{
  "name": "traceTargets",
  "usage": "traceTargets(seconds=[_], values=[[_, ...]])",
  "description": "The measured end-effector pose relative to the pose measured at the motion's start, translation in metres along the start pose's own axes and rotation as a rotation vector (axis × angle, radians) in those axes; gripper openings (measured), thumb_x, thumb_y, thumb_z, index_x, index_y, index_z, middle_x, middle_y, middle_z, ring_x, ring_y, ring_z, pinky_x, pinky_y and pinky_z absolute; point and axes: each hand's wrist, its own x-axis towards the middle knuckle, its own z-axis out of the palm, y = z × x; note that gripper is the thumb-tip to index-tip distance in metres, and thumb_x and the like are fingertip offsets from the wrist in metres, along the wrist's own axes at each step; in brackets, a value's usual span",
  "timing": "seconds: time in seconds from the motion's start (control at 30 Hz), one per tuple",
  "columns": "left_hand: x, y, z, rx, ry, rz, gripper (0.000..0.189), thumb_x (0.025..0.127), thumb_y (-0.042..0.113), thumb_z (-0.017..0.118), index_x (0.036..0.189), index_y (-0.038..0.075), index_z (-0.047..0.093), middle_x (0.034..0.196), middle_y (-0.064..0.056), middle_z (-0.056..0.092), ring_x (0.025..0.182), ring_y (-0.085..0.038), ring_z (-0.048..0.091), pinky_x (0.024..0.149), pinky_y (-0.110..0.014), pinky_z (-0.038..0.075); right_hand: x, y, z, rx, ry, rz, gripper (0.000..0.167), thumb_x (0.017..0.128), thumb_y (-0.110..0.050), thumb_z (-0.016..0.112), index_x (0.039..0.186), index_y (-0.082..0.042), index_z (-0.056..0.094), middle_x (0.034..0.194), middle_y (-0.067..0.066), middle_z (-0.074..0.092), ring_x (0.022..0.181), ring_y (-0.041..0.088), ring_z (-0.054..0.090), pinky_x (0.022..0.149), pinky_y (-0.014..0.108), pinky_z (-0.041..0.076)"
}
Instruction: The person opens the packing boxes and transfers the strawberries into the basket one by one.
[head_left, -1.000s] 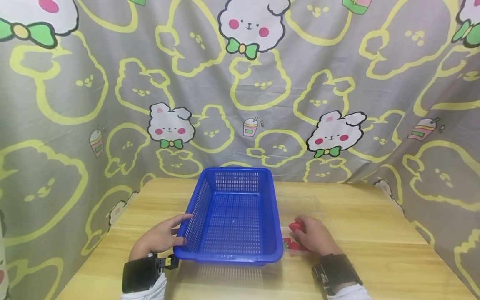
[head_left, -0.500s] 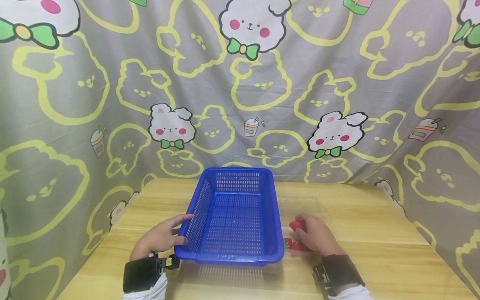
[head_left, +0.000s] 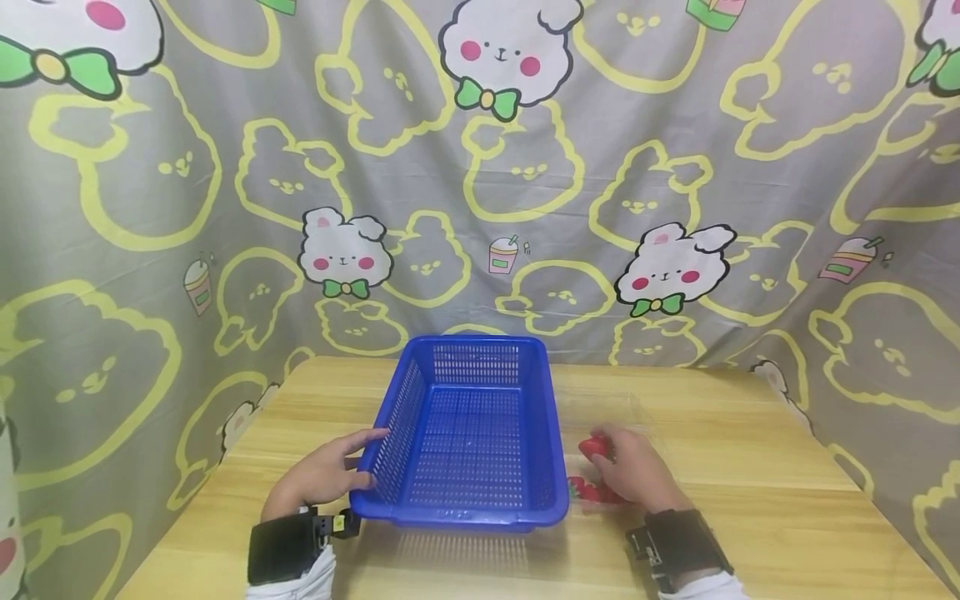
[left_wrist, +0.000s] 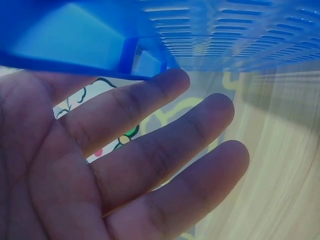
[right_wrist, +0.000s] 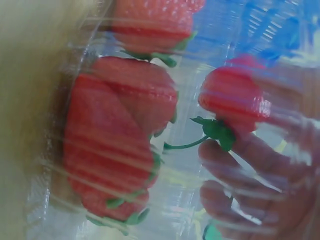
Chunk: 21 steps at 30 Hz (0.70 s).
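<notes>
My left hand (head_left: 321,473) grips the left rim of a blue slatted plastic basket (head_left: 557,467) in the head view, its thumb and index finger over the edge. In the left wrist view the other fingers (left_wrist: 165,155) stretch out beneath the rim, along the basket's outside. To the right of the basket, my right hand (head_left: 633,468) holds a red strawberry (head_left: 594,448) between thumb and fingers. The right wrist view shows that strawberry (right_wrist: 232,95), stem and green leaves toward the fingers, through clear plastic. Several more strawberries (right_wrist: 107,135) lie beside it in a clear plastic box (head_left: 600,404).
A wood-grain table (head_left: 750,450) carries the basket and the box. Grey patterned cloth (head_left: 555,208) hangs behind and at both sides. Dark camera mounts (head_left: 288,546) are strapped to both wrists. No strawberries show inside the basket.
</notes>
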Motion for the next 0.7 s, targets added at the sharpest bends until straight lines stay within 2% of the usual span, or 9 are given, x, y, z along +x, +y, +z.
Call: traceTargets(seconds=[0.23,0.7], values=[[0.001,0.0,0.0,-0.007,0.002,-0.002,0.066,0.081,-0.001,0.069,0.142,0.001,0.045,0.144,-0.034,0.036,0.119,-0.057,0.046,0.085,-0.058,0.051,0.0,-0.002,-0.003,-0.001,0.0,0.0,0.038,0.084,-0.009,0.069,0.12,-0.002,0.063,0.1,0.008,0.067,0.096,0.029,0.063,0.087,0.052,0.049],[-0.001,-0.004,-0.002,-0.035,-0.03,0.04,0.067,0.082,0.0,0.068,0.143,-0.002,0.042,0.145,-0.036,0.033,0.118,-0.059,0.045,0.085,-0.057,0.051,-0.003,-0.013,-0.011,0.01,0.026,-0.008,0.033,0.084,-0.01,0.071,0.117,-0.006,0.064,0.093,0.003,0.066,0.084,0.021,0.06,0.079,0.047,0.051]])
